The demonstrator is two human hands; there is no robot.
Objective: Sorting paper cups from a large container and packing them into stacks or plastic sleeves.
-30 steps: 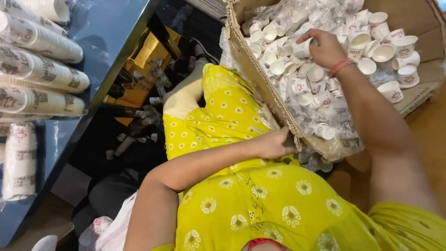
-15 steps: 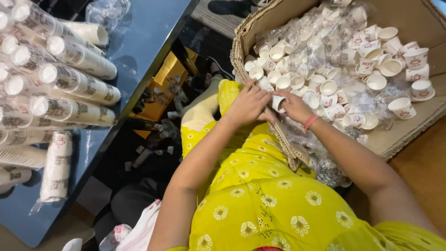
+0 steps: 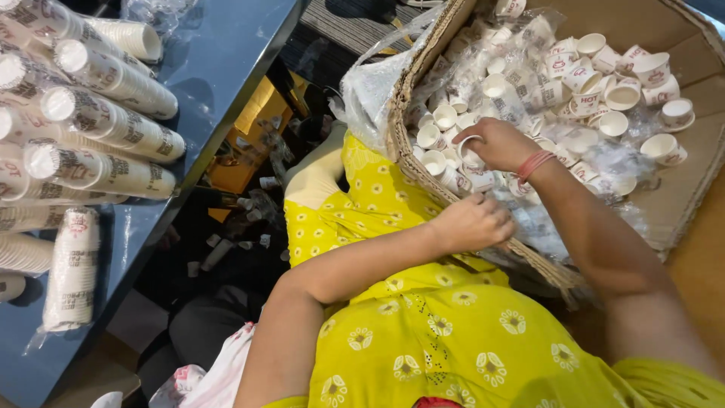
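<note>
Your dress is bright yellow with small white flowers. Beside it, the brown cardboard box holds white paper cups with red print; left of the box, the table is dark blue.

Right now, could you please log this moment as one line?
left hand: on cardboard box rim | right hand: gripping paper cup | stacked cup sleeves: on blue table

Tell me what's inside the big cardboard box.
The cardboard box holds loose white paper cups on clear plastic lining. The right hand grips one cup. Deeper layers are hidden.

brown cardboard box (upper right), clear-wrapped cup sleeves left
</note>
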